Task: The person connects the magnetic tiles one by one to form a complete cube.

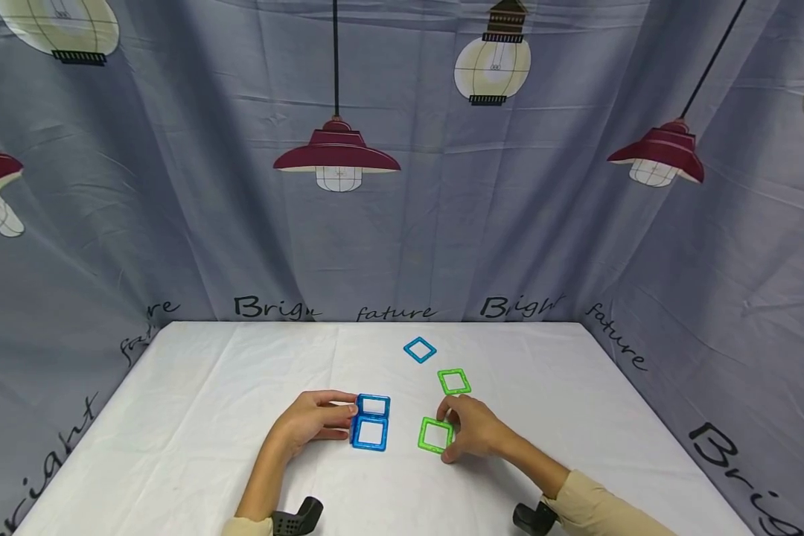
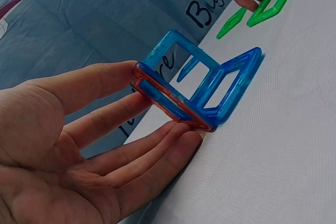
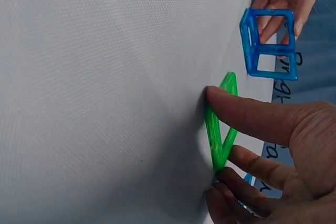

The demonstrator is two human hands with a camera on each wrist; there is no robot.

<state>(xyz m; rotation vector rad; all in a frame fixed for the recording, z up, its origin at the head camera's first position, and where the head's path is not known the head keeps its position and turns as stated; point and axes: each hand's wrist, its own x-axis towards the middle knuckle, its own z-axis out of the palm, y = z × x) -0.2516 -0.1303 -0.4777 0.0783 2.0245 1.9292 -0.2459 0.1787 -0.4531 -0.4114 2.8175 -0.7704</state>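
Observation:
Blue square magnetic tiles point(image 1: 370, 447) are joined at angles near the table's middle. My left hand point(image 1: 316, 420) grips their left side by its edges; the outer face of that side looks reddish in the left wrist view. To the right, my right hand point(image 1: 472, 428) holds a green square magnetic tile point(image 1: 422, 433) between thumb and fingers at its right edge. In the right wrist view the thumb point(image 3: 257, 116) presses one corner of this tile and the fingers touch the other. A gap separates the green tile from the blue ones.
Just beyond my right hand lies another green square tile point(image 1: 451, 371). Farther back is a blue square tile point(image 1: 428, 356), turned like a diamond. A white cloth point(image 1: 194, 417) covers the table, and a grey curtain point(image 1: 402, 238) printed with lamps hangs behind it.

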